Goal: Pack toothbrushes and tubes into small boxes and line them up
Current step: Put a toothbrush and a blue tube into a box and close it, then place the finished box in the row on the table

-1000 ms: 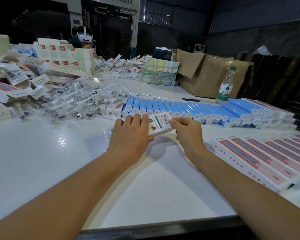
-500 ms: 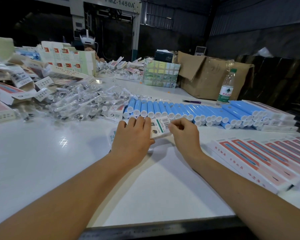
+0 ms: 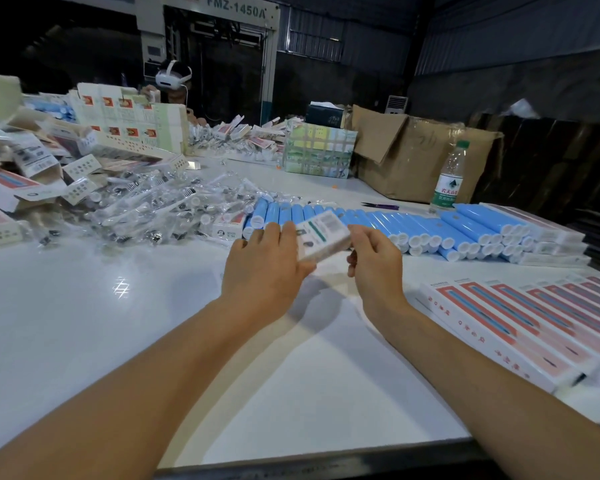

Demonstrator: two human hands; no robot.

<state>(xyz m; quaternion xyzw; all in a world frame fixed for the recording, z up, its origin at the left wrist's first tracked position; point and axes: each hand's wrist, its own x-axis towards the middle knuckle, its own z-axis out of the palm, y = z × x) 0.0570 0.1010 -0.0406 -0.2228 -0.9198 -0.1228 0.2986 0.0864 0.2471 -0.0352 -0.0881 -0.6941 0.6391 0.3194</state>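
Observation:
Both my hands hold a small white box [image 3: 321, 233] with a barcode label, lifted a little above the white table [image 3: 84, 323]. My left hand [image 3: 265, 268] grips its left part from above; my right hand [image 3: 373, 259] pinches its right end. Just behind lies a row of blue tubes [image 3: 413, 226] with white caps. Wrapped toothbrushes [image 3: 146, 206] are heaped at the left. Packed red-and-white boxes [image 3: 534, 320] lie lined up at the right.
Flat and opened cartons [image 3: 18, 181] pile up at the far left. A water bottle [image 3: 449, 178], a brown cardboard box [image 3: 423, 154] and purple snips [image 3: 380, 205] sit at the back. A person with a headset [image 3: 174, 77] works across the table.
The small box rose off the table and tilted, held between both hands. My view moved slightly closer to the table.

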